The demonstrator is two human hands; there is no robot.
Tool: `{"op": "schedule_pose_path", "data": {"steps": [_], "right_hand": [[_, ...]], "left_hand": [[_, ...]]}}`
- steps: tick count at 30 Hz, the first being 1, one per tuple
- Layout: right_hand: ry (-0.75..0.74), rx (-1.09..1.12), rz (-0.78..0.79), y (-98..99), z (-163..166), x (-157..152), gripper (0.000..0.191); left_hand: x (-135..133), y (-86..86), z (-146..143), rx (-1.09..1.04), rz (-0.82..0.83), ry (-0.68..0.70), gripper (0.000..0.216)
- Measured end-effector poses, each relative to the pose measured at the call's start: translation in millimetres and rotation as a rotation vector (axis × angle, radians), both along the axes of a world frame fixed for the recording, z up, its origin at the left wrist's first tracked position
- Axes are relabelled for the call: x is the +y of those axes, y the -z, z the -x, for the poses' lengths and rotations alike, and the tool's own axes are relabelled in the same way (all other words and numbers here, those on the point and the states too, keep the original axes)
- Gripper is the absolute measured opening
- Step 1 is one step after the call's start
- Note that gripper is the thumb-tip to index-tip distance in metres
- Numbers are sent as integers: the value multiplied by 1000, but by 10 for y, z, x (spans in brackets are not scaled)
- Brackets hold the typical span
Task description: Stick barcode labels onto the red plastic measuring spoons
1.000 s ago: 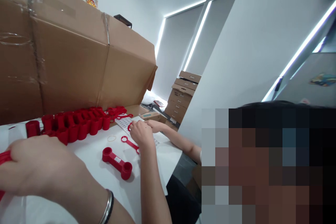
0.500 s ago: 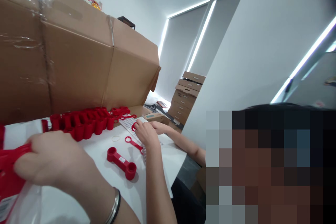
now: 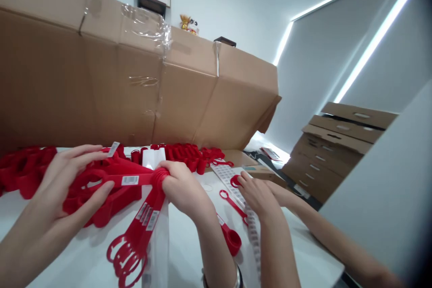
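The view has swung left, and the co-worker at 4 o'clock is now seen only as hands. The right hand [image 3: 184, 189] has gone from 8 o'clock to the centre, its fingers closed on a bundle of red ring tools [image 3: 135, 216] now fully seen. The left hand [image 3: 57, 189] has come in at 9 o'clock, pinching the bundle's far end

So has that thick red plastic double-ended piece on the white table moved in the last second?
No. The thick red plastic double-ended piece lies just on the near side of the thin red ring tool, as before; only the camera turned.
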State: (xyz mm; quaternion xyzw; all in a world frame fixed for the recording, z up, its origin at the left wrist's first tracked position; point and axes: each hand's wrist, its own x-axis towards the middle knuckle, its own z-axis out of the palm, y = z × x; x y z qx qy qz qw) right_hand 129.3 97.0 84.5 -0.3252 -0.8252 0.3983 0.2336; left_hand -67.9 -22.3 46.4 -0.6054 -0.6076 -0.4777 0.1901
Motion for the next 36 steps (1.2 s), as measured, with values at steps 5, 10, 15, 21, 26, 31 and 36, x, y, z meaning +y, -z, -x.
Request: {"op": "schedule_pose_path", "data": {"steps": [5, 10, 15, 21, 26, 31, 36], "right_hand": [[56, -23, -35, -14, -67, 77, 15], [59, 14, 12, 8, -56, 138, 16], [61, 67, 49, -4, -59, 157, 9], [57, 71, 95, -38, -39, 157, 10], [23, 72, 143, -32, -3, 122, 7], [25, 76, 167, -32, 56, 78, 7], [31, 116, 177, -18, 36, 100, 12]], "left_hand": [[-43, -70, -73, 145, -26, -54, 45], [-25, 3, -4, 85, 187, 96, 47], [22, 47, 15, 57, 231, 124, 52], [28, 54, 28, 100, 64, 103, 48], [36, 121, 49, 214, -92, 8, 59], [3, 178, 41, 299, -114, 82, 60], [34, 241, 63, 316, -133, 147, 52]]}}
